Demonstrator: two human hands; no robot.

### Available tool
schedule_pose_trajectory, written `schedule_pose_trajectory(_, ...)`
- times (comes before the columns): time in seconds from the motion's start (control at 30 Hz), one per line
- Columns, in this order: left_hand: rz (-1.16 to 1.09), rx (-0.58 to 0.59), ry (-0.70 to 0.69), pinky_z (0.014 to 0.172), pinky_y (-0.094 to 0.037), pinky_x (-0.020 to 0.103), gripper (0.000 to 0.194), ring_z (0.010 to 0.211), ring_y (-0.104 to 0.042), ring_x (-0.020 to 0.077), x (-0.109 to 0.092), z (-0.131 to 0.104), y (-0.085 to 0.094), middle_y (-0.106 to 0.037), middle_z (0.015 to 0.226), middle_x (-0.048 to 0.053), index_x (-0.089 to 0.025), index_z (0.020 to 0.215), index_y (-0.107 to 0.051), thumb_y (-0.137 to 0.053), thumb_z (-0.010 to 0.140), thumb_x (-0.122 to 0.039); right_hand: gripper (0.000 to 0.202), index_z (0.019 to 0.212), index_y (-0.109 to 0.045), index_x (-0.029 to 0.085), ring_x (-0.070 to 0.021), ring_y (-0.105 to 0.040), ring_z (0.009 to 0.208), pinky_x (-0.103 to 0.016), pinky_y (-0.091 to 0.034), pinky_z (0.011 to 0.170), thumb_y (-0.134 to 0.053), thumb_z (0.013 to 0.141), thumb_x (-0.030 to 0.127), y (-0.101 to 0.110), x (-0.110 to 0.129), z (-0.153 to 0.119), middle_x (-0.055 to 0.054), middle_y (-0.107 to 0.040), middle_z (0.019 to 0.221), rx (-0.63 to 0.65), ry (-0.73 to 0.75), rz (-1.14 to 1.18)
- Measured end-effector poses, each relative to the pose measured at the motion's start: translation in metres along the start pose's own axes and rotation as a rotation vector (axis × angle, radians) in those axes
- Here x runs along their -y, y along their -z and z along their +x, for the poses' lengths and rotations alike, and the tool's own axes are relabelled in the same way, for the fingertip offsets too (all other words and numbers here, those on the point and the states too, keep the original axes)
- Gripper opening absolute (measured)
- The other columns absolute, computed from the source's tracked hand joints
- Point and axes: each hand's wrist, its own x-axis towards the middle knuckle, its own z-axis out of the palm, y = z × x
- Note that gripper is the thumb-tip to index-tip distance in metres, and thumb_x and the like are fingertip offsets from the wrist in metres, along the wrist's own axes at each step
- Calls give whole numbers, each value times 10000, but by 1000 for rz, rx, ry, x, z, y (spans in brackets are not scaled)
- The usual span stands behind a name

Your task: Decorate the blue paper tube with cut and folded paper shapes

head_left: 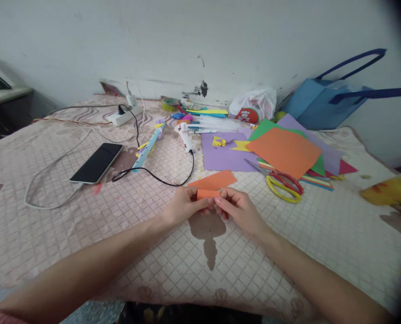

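Note:
A small folded strip of orange paper (207,194) is pinched between both hands near the middle of the table. My left hand (186,204) grips its left end, with the thumb along the lower edge. At the right end, my right hand (237,205) holds it, and the two thumb tips nearly meet. Just behind the hands lies a larger orange paper piece (214,180) on the cloth. Scissors with red and yellow handles (284,186) rest to the right of my right hand.
Coloured sheets (284,150) are piled at the right, by a blue bag (317,103). A white glue gun (184,137) trails a black cord. At left lie a phone (97,163) on its cable, a light-blue strip (148,147) and a power strip (124,116).

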Motion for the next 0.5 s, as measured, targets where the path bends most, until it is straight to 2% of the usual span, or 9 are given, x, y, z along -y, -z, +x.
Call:
schedule_pose_trajectory(0.27, -89, -9, -38, 561, -477, 190, 306, 554, -602, 84, -1, -1, 3, -683, 680, 42, -107, 711, -632, -647, 783, -404, 263, 638, -466, 189, -68, -444, 464, -215, -355, 456, -568, 856, 297, 2, 0, 0, 45, -526, 555, -57, 20, 15)
schedule_pose_trajectory(0.4, -2, -15, -96, 541, -454, 165, 322, 534, -585, 71, 0, 0, 6, -650, 602, 19, -111, 664, -600, -639, 794, -403, 259, 669, -505, 186, -79, -460, 487, -224, -371, 467, -560, 864, 347, 3, 0, 2, 33, -536, 586, -47, -6, 36)
schedule_pose_trajectory(0.5, 47, -3, -67, 530, -450, 169, 344, 540, -600, 82, 1, 1, 6, -657, 607, 24, -118, 669, -584, -616, 803, -433, 258, 681, -510, 187, -73, -434, 474, -217, -350, 455, -545, 872, 356, 4, -1, 3, 44, -506, 565, -63, 3, -2)
